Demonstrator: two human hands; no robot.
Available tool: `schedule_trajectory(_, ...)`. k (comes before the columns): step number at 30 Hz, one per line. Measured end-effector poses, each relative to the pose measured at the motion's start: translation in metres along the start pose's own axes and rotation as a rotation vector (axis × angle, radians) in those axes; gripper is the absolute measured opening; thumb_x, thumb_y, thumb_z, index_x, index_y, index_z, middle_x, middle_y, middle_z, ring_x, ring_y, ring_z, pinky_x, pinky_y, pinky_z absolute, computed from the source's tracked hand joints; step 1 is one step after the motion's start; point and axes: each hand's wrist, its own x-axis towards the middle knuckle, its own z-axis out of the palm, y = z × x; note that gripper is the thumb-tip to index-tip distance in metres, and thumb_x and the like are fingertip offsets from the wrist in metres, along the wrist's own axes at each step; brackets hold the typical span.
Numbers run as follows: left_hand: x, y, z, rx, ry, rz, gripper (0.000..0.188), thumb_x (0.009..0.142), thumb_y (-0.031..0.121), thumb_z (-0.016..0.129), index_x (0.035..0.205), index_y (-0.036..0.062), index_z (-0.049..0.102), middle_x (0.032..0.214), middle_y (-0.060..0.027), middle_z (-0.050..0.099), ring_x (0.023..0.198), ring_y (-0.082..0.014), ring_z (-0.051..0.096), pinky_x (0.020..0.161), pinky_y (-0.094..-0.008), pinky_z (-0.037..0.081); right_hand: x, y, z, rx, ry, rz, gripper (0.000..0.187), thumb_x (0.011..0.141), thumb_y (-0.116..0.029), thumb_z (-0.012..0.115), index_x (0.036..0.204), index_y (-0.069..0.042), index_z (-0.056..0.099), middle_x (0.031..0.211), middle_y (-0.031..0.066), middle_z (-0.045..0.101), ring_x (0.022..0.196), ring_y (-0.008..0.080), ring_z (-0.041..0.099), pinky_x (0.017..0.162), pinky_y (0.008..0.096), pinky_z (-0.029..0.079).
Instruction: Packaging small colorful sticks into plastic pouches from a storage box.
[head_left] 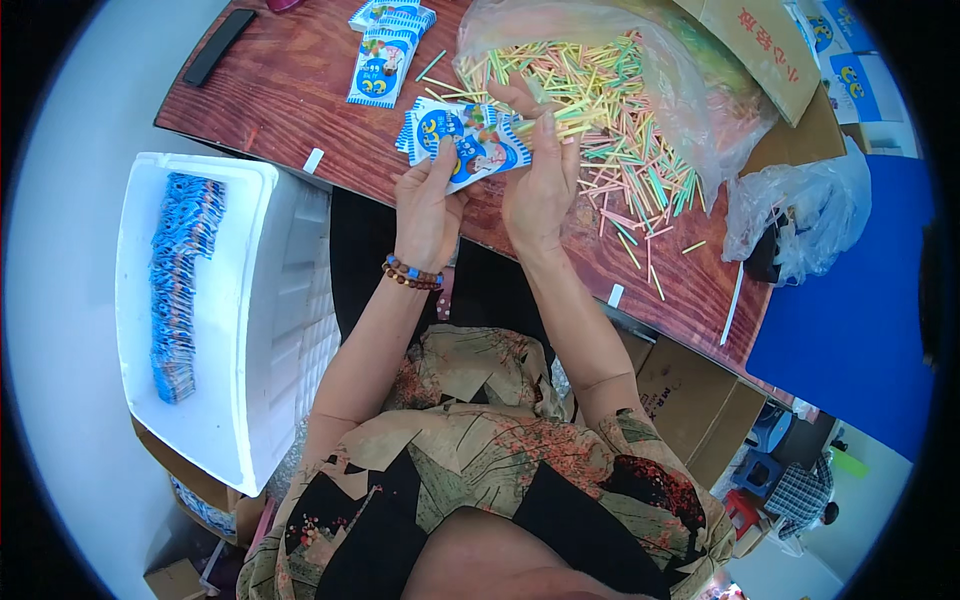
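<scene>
Over the near edge of the red-brown wooden table, my left hand (430, 215) grips a blue-and-white printed packet (472, 145), with the thumb lying on its face. Another striped packet edge shows beneath it. My right hand (540, 190) is closed round a few thin pastel sticks (573, 122) at the packet's right end. Whether their tips are inside the packet is hard to see. Just beyond that hand, a loose heap of pink, yellow and green sticks (645, 150) spills out of a clear plastic bag (690, 100).
More blue-and-white packets (383, 65) lie at the far left of the table, beside a black bar-shaped object (220, 47). At left stands a white foam box (225, 330) with packets lined up in a row. A cardboard box (790, 140) and crumpled plastic bag (810, 215) sit at right.
</scene>
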Motion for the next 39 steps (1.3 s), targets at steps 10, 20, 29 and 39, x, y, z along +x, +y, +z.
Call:
schedule_trajectory(10,0.006,-0.001,0.004,-0.101,-0.084,0.004,0.025,0.097,0.022,0.051,0.107,0.0016,0.06,0.103,-0.0068,0.066,0.093,-0.0155,0.065,0.077,-0.0309,0.054,0.0,0.003,-0.01,0.194,-0.023,0.158,0.033,0.098,-0.017,0.042,0.124,0.0,0.049,0.138,0.0192,0.044,0.122,0.0225,0.047,0.097,0.0357,0.043)
schedule_trajectory(20,0.012,-0.004,0.0,-0.197,-0.104,0.02,0.024,0.098,0.024,0.05,0.107,0.0036,0.06,0.107,-0.0072,0.066,0.097,-0.0161,0.064,0.081,-0.0321,0.053,0.009,-0.002,-0.011,0.191,-0.27,0.142,0.047,0.1,-0.035,0.033,0.129,0.0,0.046,0.14,0.0181,0.041,0.134,0.0265,0.034,0.107,0.0403,0.032)
schedule_trajectory(29,0.012,-0.001,0.002,-0.196,-0.098,0.027,0.026,0.098,0.024,0.049,0.107,0.0029,0.06,0.108,-0.0074,0.065,0.099,-0.016,0.063,0.084,-0.0319,0.052,0.015,0.001,-0.012,0.146,-0.273,0.132,0.052,0.1,-0.04,0.03,0.132,-0.001,0.044,0.141,0.0173,0.041,0.133,0.026,0.034,0.107,0.0405,0.032)
schedule_trajectory(39,0.015,-0.002,-0.003,-0.257,-0.126,0.007,0.027,0.098,0.026,0.048,0.108,0.0031,0.06,0.107,-0.0069,0.065,0.098,-0.0171,0.063,0.085,-0.0338,0.051,0.018,-0.005,-0.004,0.156,-0.309,0.13,0.055,0.102,-0.038,0.028,0.136,0.004,0.038,0.139,0.015,0.042,0.129,0.0237,0.038,0.108,0.035,0.03)
